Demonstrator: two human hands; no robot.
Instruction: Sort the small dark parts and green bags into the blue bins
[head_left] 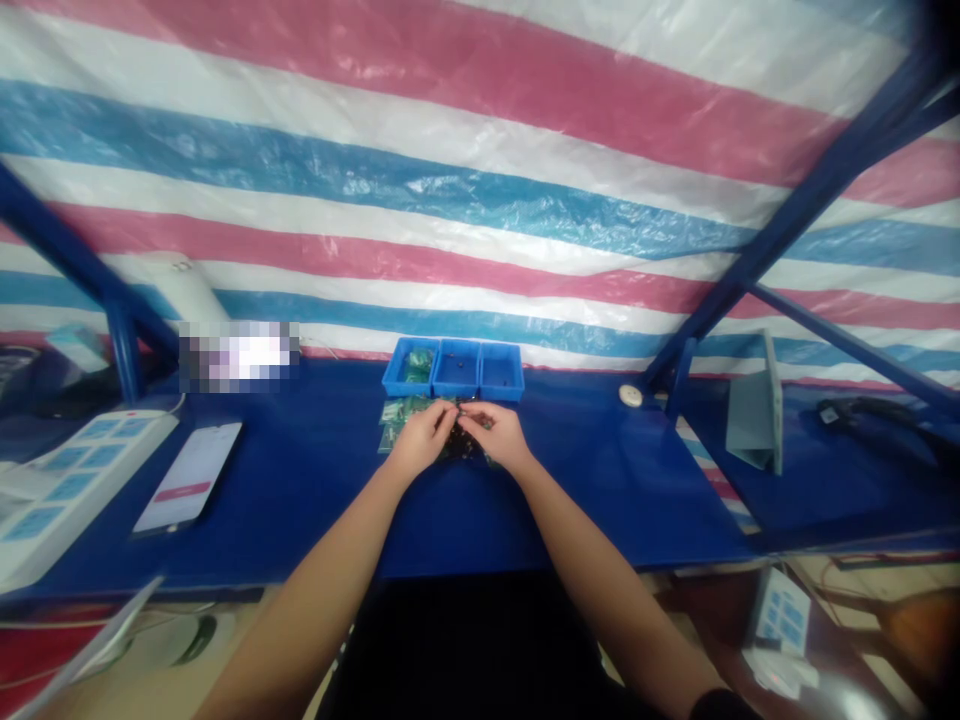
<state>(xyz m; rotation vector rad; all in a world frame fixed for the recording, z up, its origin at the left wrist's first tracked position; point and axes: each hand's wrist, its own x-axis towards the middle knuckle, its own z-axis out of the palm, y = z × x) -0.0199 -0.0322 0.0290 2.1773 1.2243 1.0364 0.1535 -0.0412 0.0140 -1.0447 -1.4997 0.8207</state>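
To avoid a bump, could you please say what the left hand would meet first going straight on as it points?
Probably the right hand; its fingers lie close to the left hand, though depth is unclear.

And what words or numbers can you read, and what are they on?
None can be read.
Phone: screen too blurred.
Long white strip at left: any print too blurred.
White block at lower right: too small and blurred.
Green pieces in the middle: too small.
Pixelated patch: hidden.
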